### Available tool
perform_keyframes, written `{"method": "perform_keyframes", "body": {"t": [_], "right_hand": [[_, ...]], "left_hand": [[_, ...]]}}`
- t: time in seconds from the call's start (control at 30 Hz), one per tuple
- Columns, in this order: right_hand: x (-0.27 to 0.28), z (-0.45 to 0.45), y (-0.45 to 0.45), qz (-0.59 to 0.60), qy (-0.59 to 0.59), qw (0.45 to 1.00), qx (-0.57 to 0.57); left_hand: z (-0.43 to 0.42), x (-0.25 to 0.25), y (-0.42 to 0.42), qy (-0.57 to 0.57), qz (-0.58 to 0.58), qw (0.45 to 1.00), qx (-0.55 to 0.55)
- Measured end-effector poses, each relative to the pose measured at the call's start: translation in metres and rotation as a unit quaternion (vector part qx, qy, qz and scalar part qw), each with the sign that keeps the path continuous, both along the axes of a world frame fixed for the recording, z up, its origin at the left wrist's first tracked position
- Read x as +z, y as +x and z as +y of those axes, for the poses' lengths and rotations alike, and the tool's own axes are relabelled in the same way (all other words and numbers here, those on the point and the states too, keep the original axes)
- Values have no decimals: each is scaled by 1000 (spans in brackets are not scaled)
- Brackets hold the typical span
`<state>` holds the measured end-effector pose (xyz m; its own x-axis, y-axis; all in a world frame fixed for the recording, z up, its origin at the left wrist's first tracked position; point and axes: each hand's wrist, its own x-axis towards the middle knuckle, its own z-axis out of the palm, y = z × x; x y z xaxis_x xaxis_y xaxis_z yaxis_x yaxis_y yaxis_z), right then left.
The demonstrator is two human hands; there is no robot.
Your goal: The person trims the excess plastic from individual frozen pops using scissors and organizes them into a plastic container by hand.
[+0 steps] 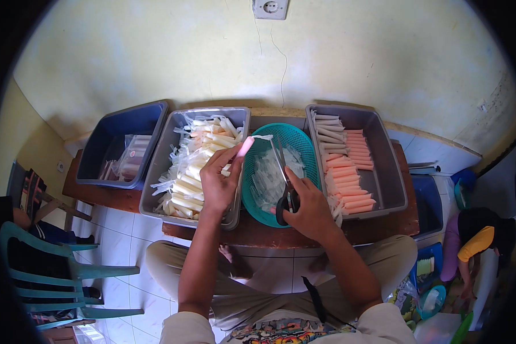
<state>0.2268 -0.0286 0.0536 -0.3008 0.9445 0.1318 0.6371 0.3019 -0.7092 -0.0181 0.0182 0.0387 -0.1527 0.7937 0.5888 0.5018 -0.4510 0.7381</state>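
My left hand [219, 176] is closed around a pink ice pop [246, 147], a filled plastic tube whose clear tail sticks out to the right. My right hand [311, 207] grips black-handled scissors [281, 166], blades pointing up and slightly apart by the tail; whether they touch it I cannot tell. Below them stands a green plastic basket [312, 150] with clear plastic scraps [272, 179] inside. To the left, a grey tub [155, 182] is heaped with cream-yellow ice pops [188, 188] with loose tails. The right grey tub [391, 166] holds rows of trimmed pink and whitish ice pops [345, 180].
A dark blue tub [100, 136] with packed bags sits at the far left of the wooden bench [137, 199]. A green plastic chair [46, 281] stands at lower left. Another person [476, 241] bends over basins at right. A wall [212, 57] rises behind the bench.
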Motion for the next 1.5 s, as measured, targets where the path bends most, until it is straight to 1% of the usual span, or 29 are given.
{"method": "perform_keyframes", "body": {"t": [0.13,0.2,0.27,0.33,0.37,0.43,0.53,0.6,0.63,0.7,0.77,0.8,0.87,1.1,1.23,1.3,1.5], "right_hand": [[8,-10,7,-17,13,999,39],[7,-11,10,-24,44,997,66],[7,-12,9,-22,47,996,69],[5,-11,7,-18,49,996,73],[3,-10,6,-13,62,996,69],[2,-8,5,-8,73,995,64],[2,-5,2,5,36,998,49],[0,-3,2,23,71,996,45],[1,-2,2,23,71,996,44],[5,-3,2,24,28,999,38],[-1,-1,3,20,45,998,38],[-2,0,4,16,62,997,39],[0,-1,4,9,51,998,35],[3,-3,3,3,23,999,24],[-3,-2,3,2,40,999,28],[1,-3,1,0,17,1000,21],[-4,-4,-1,-6,20,1000,15]], "left_hand": [[3,-7,-5,1,9,1000,23],[2,-11,-4,2,13,1000,28],[1,-15,-2,10,47,999,19],[-5,-12,4,-6,44,999,14],[-7,-12,8,-21,42,999,8],[-9,-17,12,-13,48,999,0],[-11,-21,15,4,66,998,-8],[-12,-21,17,12,76,997,-9],[-12,-20,18,16,80,997,-9],[-12,-19,19,19,85,996,-11],[-11,-20,19,53,120,991,-2],[-11,-20,19,53,120,991,-2],[-11,-20,20,64,130,990,-7],[-13,-19,22,51,128,990,-14],[-14,-19,22,52,136,989,-16],[-14,-19,22,53,136,989,-16],[-14,-21,22,48,144,988,-19]]}}
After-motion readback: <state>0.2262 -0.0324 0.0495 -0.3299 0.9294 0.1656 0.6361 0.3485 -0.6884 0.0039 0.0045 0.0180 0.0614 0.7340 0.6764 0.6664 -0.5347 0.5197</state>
